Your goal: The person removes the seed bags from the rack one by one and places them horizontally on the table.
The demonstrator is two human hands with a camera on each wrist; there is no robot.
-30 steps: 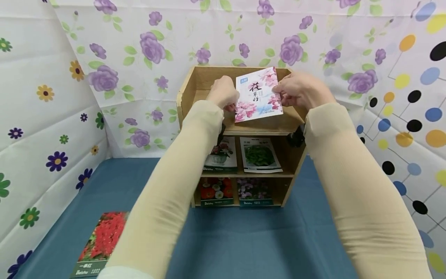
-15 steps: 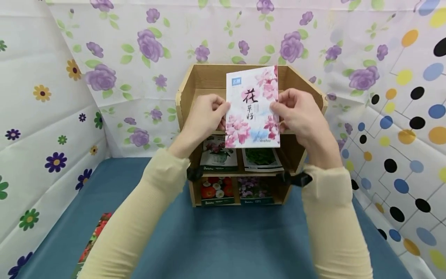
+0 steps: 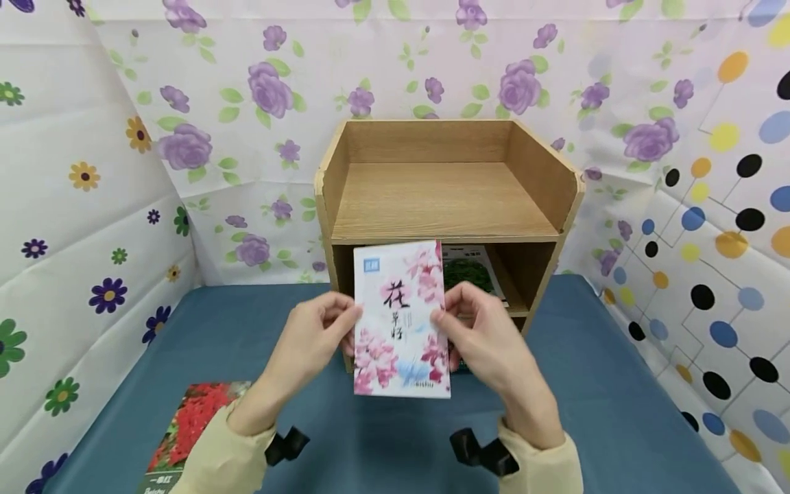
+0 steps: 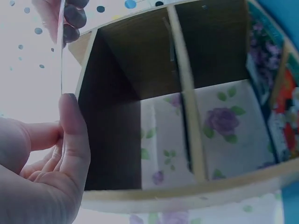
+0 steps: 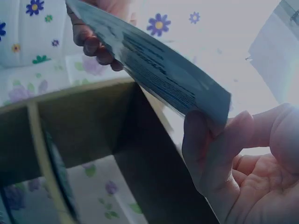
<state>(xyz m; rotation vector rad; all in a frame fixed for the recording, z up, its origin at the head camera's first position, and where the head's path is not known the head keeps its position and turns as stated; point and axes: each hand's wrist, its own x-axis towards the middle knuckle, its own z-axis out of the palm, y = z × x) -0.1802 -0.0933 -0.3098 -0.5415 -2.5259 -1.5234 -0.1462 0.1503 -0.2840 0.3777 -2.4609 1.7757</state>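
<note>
Clamping a grip on each side of the pink-flowered packet (image 3: 400, 315), the left hand (image 3: 311, 341) and right hand (image 3: 489, 341) hold it in front of the wooden shelf (image 3: 444, 202). The packet's back seems printed, though blurred. A red-flowered packet (image 3: 194, 425) lies on the table (image 3: 395, 463).

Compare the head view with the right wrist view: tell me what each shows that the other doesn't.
Only the head view shows the front of the held packet, with its pink blossoms and brush-style characters, and the red-flower packet lying on the blue cloth.

Only the right wrist view shows the held packet's back, with rows of dark print too blurred to read.

Both show the left hand and the right hand gripping opposite edges of that packet, the wooden shelf and the purple-flowered backdrop.
</note>
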